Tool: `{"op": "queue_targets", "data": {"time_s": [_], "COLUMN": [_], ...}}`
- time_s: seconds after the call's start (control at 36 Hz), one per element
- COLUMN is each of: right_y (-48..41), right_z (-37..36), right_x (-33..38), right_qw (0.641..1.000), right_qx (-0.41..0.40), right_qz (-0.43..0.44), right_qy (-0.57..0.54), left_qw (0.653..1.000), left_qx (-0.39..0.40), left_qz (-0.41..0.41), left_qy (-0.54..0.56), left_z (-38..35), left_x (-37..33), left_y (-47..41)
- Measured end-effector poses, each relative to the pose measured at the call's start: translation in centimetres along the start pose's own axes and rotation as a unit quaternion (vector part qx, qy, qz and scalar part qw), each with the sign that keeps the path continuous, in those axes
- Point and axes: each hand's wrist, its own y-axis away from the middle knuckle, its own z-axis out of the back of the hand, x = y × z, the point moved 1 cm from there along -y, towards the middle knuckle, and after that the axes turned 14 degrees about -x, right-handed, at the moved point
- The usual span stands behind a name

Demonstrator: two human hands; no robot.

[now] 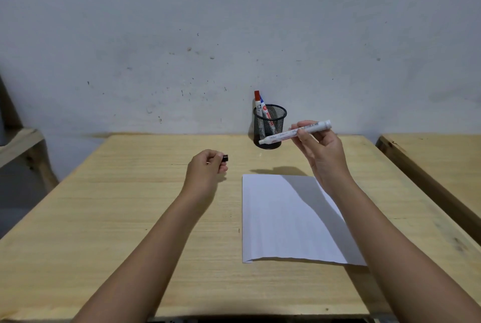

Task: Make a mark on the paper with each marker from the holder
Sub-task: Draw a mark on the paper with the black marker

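The head view looked down on a pale wooden table [130, 218] pushed against a scuffed grey-white wall [234, 23]. Two bare forearms reached in from the bottom edge.

The right hand [322, 156] was raised above the far right part of the table, fingers curled around a white marker [295, 132] near its middle. The marker lay almost level in the air, its uncapped tip pointing left toward the holder, its butt end pointing right and slightly up. The tip's colour was too small to make out.

The left hand [207, 166] hovered lower, left of centre, fingers drawn in close and pinching a small black cap [225, 158] between thumb and fingertips. The two hands were well apart.

A sheet of white paper [273, 218] lay flat on the table beneath and nearer than the right hand — the arm's shadow crossed its upper right part, and the forearm covered its right edge. No marks showed on the visible part of the sheet.

At the back of the table, just by the wall, stood a black mesh holder [270, 124]. Two markers leaned in it — one with a red cap [257, 95], and one with a blue cap [261, 100] just behind it.

A second wooden surface [437, 156] sat to the right, apart from the table.
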Motion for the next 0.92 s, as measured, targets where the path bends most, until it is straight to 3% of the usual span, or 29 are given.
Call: {"op": "queue_targets", "data": {"time_s": [0.17,0.33,0.72,0.92], "right_y": [-0.5,-0.5,-0.6,0.5], "right_z": [1.4,1.3,0.8,0.4], "right_x": [-1.5,-2.2,-2.9,-2.9], "right_qw": [0.994,0.987,0.987,0.993], "right_qx": [-0.094,-0.124,-0.115,-0.058], "right_qz": [-0.028,-0.048,-0.107,-0.064], "right_qy": [0.042,0.094,-0.008,0.082], "left_qw": [0.959,0.902,0.892,0.917], "left_qx": [0.05,0.074,0.094,0.016], "left_qz": [-0.126,-0.195,-0.188,-0.274], "left_qy": [-0.248,-0.379,-0.4,-0.291], "left_z": [1.6,0.9,0.2,1.0], "left_x": [1.4,1.7,2.4,1.6], "left_y": [-1.8,-2.3,-2.6,-0.7]}}
